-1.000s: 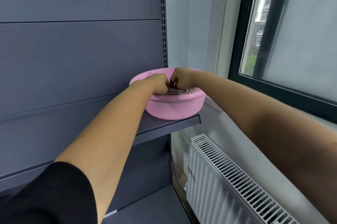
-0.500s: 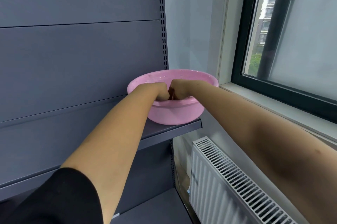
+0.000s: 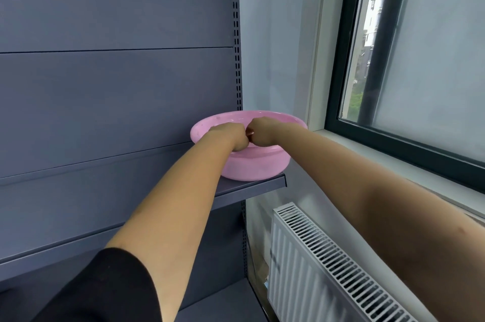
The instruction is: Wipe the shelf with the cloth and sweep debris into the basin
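While fists (image 3: 237, 136) meet in basin (image 3: 258, 167); cloth hidden.

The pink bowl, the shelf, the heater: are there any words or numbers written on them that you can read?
None: no words, numbers or signs can be read.
The pink bowl, the grey shelf and the white heater show plain surfaces.
Both hands sit in the bowl and hide part of its inside.
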`<state>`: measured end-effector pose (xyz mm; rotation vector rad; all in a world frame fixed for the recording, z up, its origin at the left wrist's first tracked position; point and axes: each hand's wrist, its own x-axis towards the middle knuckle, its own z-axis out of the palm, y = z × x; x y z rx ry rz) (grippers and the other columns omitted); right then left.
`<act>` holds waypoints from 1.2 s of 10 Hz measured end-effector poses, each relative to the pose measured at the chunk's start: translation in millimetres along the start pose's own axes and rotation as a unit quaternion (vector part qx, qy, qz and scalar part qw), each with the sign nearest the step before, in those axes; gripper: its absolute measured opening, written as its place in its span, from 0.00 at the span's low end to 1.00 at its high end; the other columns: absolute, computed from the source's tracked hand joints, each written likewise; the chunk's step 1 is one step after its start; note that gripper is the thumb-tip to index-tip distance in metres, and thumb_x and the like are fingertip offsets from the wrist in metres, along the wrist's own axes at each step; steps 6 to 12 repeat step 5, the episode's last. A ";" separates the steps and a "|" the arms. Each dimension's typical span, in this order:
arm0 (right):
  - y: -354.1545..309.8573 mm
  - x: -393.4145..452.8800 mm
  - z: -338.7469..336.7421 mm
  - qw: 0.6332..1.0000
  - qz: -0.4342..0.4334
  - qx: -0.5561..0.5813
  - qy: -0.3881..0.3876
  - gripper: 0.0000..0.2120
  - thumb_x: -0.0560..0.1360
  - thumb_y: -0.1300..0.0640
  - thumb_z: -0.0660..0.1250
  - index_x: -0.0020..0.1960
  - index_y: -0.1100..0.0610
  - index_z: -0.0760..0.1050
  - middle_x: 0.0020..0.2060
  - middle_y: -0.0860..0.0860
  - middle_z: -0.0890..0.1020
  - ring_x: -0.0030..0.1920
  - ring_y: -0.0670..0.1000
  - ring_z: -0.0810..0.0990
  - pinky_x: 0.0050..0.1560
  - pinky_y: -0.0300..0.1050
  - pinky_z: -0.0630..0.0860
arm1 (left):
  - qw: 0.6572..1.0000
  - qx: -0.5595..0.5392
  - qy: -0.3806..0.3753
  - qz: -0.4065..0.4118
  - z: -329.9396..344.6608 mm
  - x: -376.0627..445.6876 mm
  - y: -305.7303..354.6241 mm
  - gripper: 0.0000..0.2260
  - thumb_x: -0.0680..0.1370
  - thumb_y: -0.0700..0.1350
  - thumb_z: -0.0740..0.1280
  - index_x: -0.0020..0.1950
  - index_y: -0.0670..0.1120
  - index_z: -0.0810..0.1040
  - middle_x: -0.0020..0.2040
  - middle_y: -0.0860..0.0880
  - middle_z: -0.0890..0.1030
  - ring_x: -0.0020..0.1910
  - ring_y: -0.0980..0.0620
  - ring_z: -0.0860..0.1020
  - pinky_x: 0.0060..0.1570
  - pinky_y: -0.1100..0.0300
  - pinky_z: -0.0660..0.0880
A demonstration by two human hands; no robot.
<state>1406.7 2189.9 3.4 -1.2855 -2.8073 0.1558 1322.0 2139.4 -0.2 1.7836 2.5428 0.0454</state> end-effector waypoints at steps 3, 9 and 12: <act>1.2 -39.2 -12.5 0.999 -0.001 -0.040 0.024 0.19 0.82 0.53 0.48 0.66 0.57 0.71 0.65 0.54 0.75 0.64 0.56 0.73 0.64 0.49 0.68 | 1.000 -0.005 0.027 0.003 -7.8 -30.5 3.3 0.18 0.82 0.41 0.50 0.69 0.45 0.71 0.69 0.44 0.72 0.65 0.44 0.72 0.66 0.52 0.69; 2.2 -66.2 -6.2 0.998 -0.022 -0.048 0.045 0.20 0.82 0.51 0.49 0.67 0.56 0.70 0.65 0.55 0.75 0.64 0.57 0.73 0.65 0.51 0.68 | 0.997 -0.006 0.073 0.006 -5.8 -61.2 13.6 0.19 0.82 0.42 0.48 0.70 0.47 0.69 0.71 0.44 0.69 0.68 0.43 0.69 0.64 0.50 0.67; 2.2 -66.2 -6.2 0.998 -0.022 -0.048 0.045 0.20 0.82 0.51 0.49 0.67 0.56 0.70 0.65 0.55 0.75 0.64 0.57 0.73 0.65 0.51 0.68 | 0.997 -0.006 0.073 0.006 -5.8 -61.2 13.6 0.19 0.82 0.42 0.48 0.70 0.47 0.69 0.71 0.44 0.69 0.68 0.43 0.69 0.64 0.50 0.67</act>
